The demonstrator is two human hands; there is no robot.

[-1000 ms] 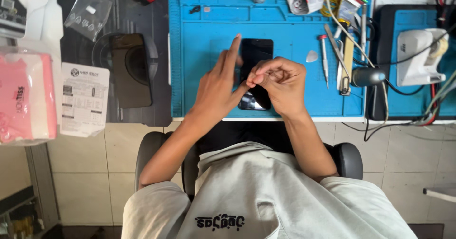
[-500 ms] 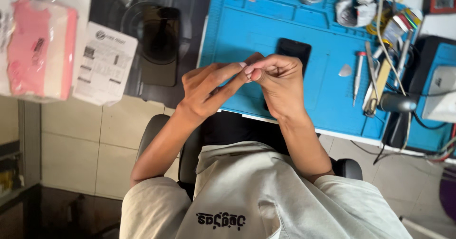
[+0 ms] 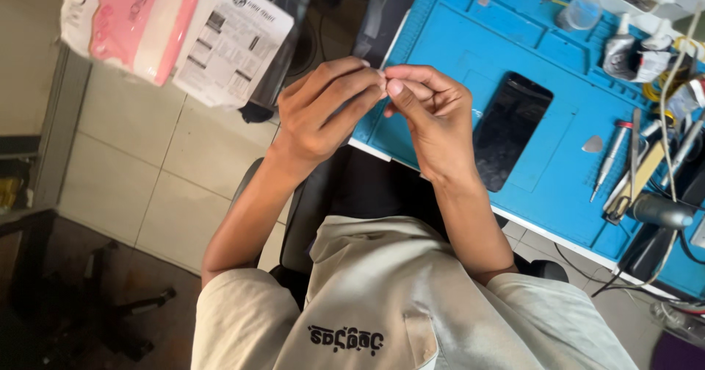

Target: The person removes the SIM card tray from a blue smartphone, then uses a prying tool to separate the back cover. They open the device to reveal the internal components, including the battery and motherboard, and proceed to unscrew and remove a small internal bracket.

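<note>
Blue mat [image 3: 470, 61] at the surface's near edge; my left hand [image 3: 323, 109] and right hand [image 3: 429, 113] pinched something tiny, probably light and flimsy, best held by fingertips, beside the phone [image 3: 510, 131]

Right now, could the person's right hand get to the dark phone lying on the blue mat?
Probably yes. The right hand hovers just beside the phone on the blue mat, with nothing between them, though its fingertips meet the left hand.

blue work mat [image 3: 440, 61], black phone [image 3: 511, 130], tools [image 3: 624, 164]
</note>
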